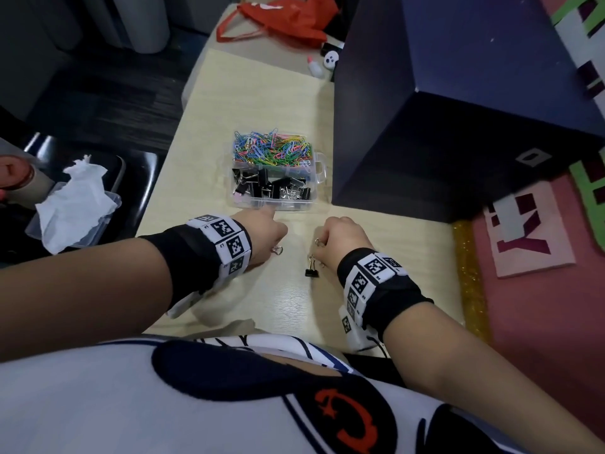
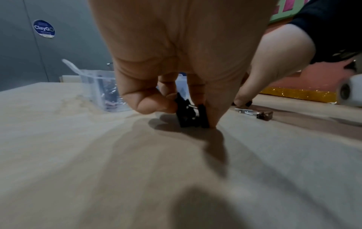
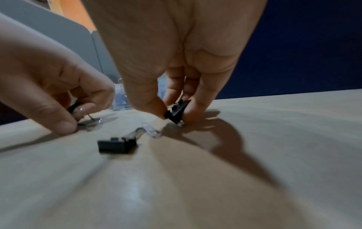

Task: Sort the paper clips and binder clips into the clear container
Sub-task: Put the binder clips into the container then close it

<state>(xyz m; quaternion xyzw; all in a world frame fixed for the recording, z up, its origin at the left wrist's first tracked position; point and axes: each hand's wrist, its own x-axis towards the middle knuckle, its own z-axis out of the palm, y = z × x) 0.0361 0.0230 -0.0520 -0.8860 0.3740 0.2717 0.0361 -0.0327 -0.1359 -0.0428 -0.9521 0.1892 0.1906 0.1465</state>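
Note:
The clear container stands mid-table, with coloured paper clips in its far half and black binder clips in its near half. Just in front of it my left hand pinches a black binder clip against the table. To the right, my right hand pinches another black binder clip between thumb and fingers. A third binder clip lies loose on the table beside my right wrist.
A large dark blue box stands right of the container. A red bag and a small white bottle lie at the table's far end. Left of the table a black chair holds a plastic lid and tissue.

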